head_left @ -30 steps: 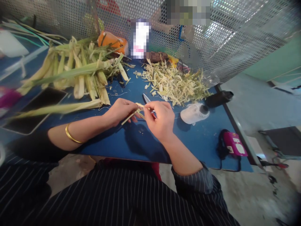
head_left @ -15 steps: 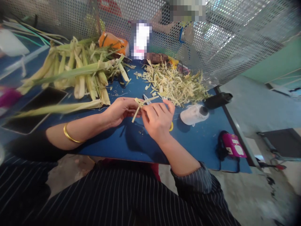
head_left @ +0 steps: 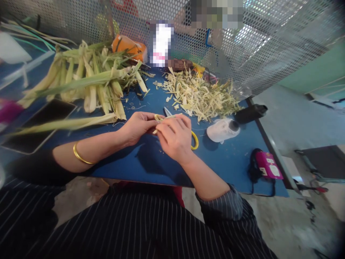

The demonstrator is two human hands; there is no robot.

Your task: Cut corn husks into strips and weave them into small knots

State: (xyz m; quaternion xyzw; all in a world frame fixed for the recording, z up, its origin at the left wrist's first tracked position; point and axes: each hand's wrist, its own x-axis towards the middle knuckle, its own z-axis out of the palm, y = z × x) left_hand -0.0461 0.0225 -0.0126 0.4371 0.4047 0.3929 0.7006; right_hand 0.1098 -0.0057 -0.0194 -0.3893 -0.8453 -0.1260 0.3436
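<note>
Between my two hands is a pale green plant strip (head_left: 157, 117), folded or looped at its top. My left hand (head_left: 138, 127) pinches it from the left, fingers closed. From the right, my right hand (head_left: 175, 136) has its fingers curled over the strip and covers much of it. Beneath and behind my right hand lie scissors with yellow handles (head_left: 194, 140), their blade tips showing above my fingers. Further back is a heap of shredded pale strips (head_left: 201, 94). Whole leafy stalks (head_left: 91, 84) are piled at the left.
On the blue table (head_left: 167, 172) stand a white thread spool (head_left: 222, 130) and a black bottle-like object (head_left: 250, 114). A magenta box with a black strap (head_left: 269, 164) lies near the right edge. An orange packet (head_left: 129, 48) rests by the mesh screen (head_left: 258, 43).
My right hand has moved slightly left and closed over the strip, hiding its hanging end. More of the yellow scissor handle shows.
</note>
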